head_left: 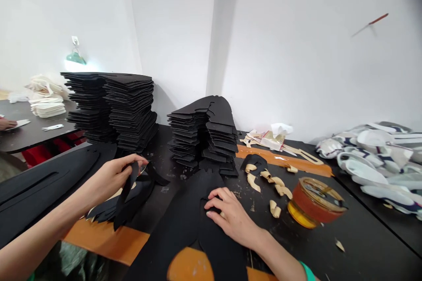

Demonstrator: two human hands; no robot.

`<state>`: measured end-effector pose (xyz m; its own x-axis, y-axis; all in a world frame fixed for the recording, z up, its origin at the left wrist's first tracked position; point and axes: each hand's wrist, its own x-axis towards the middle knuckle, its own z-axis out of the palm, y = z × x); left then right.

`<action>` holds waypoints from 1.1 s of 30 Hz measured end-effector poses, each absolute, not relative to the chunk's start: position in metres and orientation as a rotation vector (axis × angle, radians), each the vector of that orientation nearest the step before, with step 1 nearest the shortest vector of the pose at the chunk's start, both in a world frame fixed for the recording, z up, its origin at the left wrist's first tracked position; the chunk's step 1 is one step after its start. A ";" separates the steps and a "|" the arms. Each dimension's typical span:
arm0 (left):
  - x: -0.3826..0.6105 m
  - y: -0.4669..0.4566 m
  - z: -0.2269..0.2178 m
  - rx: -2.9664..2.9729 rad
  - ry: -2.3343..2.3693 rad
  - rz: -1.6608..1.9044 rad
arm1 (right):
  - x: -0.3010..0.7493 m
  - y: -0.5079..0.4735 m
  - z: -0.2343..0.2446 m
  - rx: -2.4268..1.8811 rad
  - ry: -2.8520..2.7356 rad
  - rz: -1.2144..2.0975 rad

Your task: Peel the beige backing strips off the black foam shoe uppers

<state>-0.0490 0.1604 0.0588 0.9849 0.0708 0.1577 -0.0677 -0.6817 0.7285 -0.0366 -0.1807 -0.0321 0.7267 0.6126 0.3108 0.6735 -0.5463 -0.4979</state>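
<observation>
My left hand (123, 171) is closed on a thin curved black strip (126, 193) that hangs from its fingers. Below it lies a pile of similar black cut pieces (105, 208), with a little beige showing among them. My right hand (232, 217) rests on a large U-shaped black sheet piece (184, 210) in front of me. Its fingers are bent and apart, touching the sheet near where its two sides meet.
Tall stacks of black pieces (132, 105) and a lower stack (220, 118) stand against the wall. To the right are a tub of amber glue-like liquid (316, 204), beige curled scraps (280, 186) and white shoe-upper-like pieces (376, 158). Another person's hand (7, 124) shows far left.
</observation>
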 end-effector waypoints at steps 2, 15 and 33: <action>-0.050 0.146 0.068 2.159 -0.030 0.067 | -0.035 -0.181 -0.031 -2.320 -0.952 -0.132; -0.014 0.022 0.019 2.667 -0.335 0.219 | -0.008 -0.167 -0.018 -1.592 -0.406 0.292; 0.000 -0.003 -0.011 2.974 -0.333 0.343 | -0.001 -0.169 -0.032 -1.469 -0.228 0.370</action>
<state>0.0001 -0.0034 -0.0110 0.9499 -0.2024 0.2383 -0.2318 -0.9674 0.1023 -0.0009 -0.1687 -0.0325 0.9227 0.3784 -0.0737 -0.1038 0.0597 -0.9928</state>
